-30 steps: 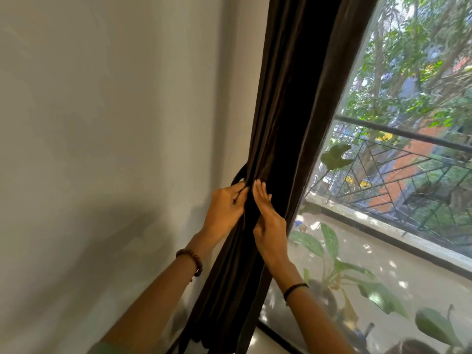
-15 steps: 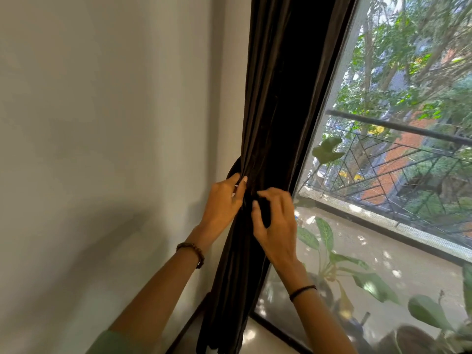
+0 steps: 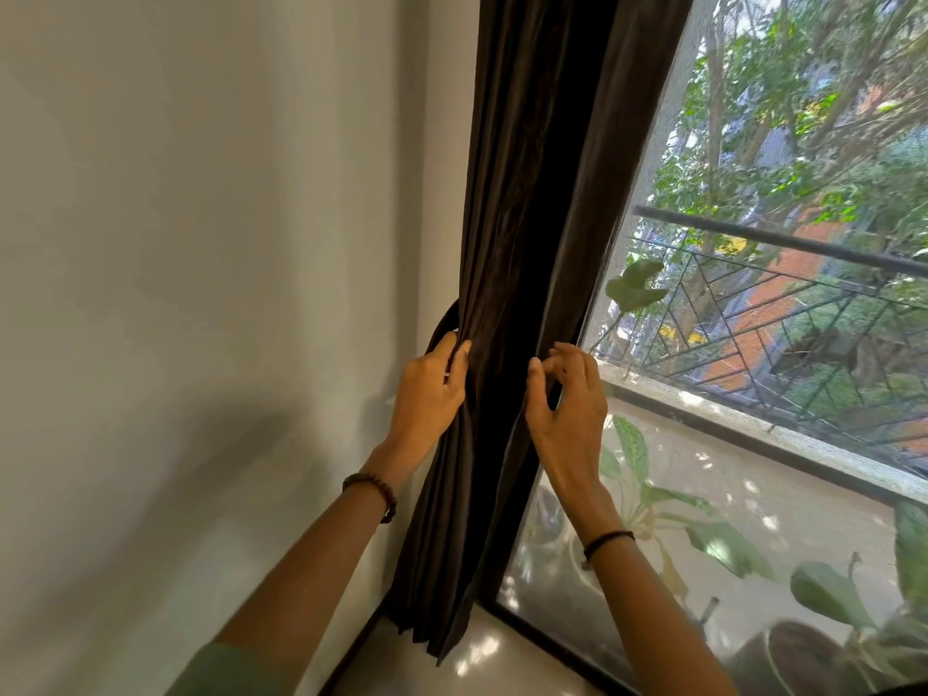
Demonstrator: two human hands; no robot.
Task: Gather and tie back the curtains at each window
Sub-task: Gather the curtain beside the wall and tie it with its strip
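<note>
One dark curtain [image 3: 527,193], L hand [image 3: 432,391] clenching its folds, R hand [image 3: 567,409] curled at edge, grasp unclear.

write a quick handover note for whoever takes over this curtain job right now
Left hand: grips the wall-side folds of the curtain, right where a dark band loops out from behind it.
Right hand: fingers curled at the curtain's window-side edge; cannot tell if it pinches anything.
Done: the curtain is gathered into a bunch beside the window.
Left: no band crosses the front yet, so likely wrap it round and fasten it. Other windows are not in view.
</note>
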